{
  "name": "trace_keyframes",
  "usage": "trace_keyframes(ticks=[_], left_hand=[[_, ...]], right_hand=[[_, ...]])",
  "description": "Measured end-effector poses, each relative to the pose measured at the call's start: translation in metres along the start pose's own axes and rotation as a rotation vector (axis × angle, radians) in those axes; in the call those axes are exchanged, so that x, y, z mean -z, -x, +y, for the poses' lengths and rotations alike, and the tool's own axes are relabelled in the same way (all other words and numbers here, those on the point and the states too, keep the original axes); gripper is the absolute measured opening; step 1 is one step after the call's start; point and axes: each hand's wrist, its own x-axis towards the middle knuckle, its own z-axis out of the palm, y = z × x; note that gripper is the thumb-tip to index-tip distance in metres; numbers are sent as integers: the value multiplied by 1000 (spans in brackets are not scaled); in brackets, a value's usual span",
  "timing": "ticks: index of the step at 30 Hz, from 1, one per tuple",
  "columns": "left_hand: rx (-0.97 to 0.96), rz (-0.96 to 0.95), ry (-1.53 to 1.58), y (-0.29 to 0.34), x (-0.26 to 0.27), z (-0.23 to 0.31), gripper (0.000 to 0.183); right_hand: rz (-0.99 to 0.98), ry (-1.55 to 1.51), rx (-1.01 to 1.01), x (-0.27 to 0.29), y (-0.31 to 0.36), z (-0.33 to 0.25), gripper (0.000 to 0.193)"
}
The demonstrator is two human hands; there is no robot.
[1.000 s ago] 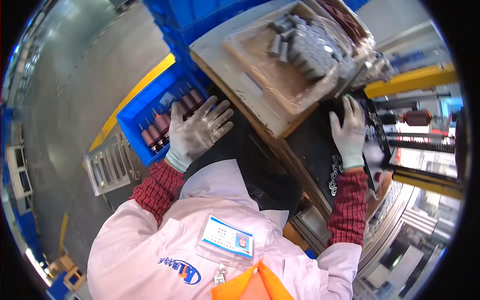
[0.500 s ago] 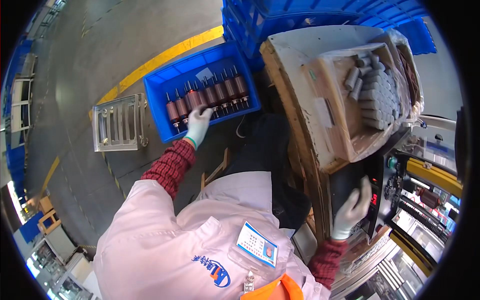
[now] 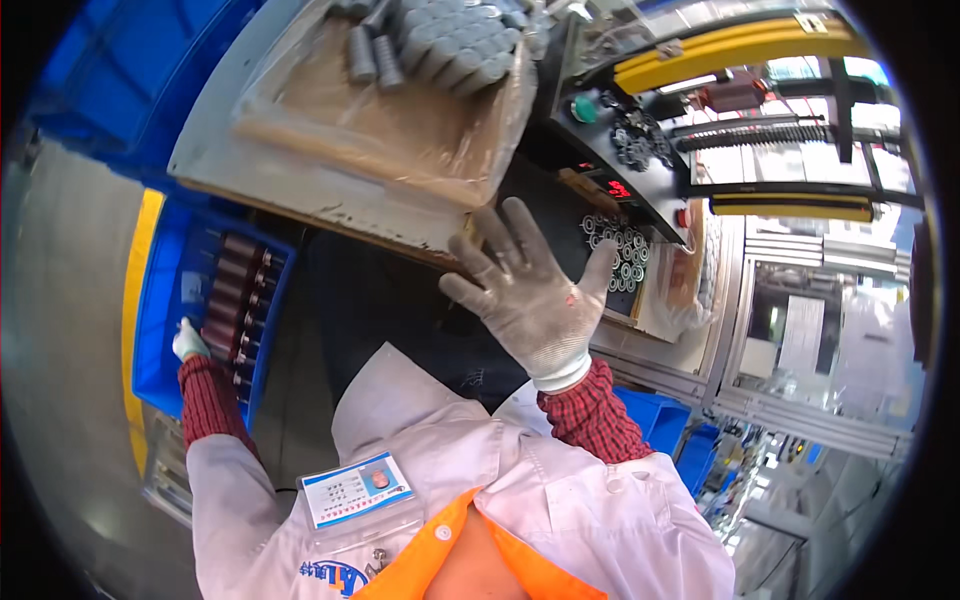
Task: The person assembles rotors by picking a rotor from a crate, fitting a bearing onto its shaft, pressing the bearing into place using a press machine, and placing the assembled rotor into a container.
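Both my hands wear pale knitted gloves. My right hand (image 3: 535, 290) is raised over the dark area beside the bench, palm up, fingers spread, with nothing in it. Its palm is greyed with wear. My left hand (image 3: 188, 340) reaches into the blue crate (image 3: 160, 350) at the left. Its fingers look curled at the end of a row of motor armatures (image 3: 230, 290); what they grip, if anything, is too small to make out. The armatures are reddish-brown cylinders with metal shafts, lying side by side in the crate.
A plastic-lined carton (image 3: 350, 140) with many grey cylinders (image 3: 450, 45) stands on the bench (image 3: 225, 140). Right of it is a machine with a red display (image 3: 618, 188) and yellow bars (image 3: 740, 50). Ring-shaped parts (image 3: 625, 260) lie near it. Stacked blue crates (image 3: 110, 90) rise at upper left.
My view has turned right, so the crate now appears at the left. My right hand has come away from the machine's panel and turned palm up. My left hand remains at the crate.
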Motion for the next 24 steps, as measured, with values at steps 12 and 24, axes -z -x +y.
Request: trace_keyframes(ticks=[12, 24], left_hand=[[-903, -143, -331, 210, 22, 112, 34], [-1329, -926, 123, 618, 43, 340, 12]], right_hand=[[21, 461, 96, 53, 75, -76, 85], [784, 2196, 587, 161, 165, -239, 33]])
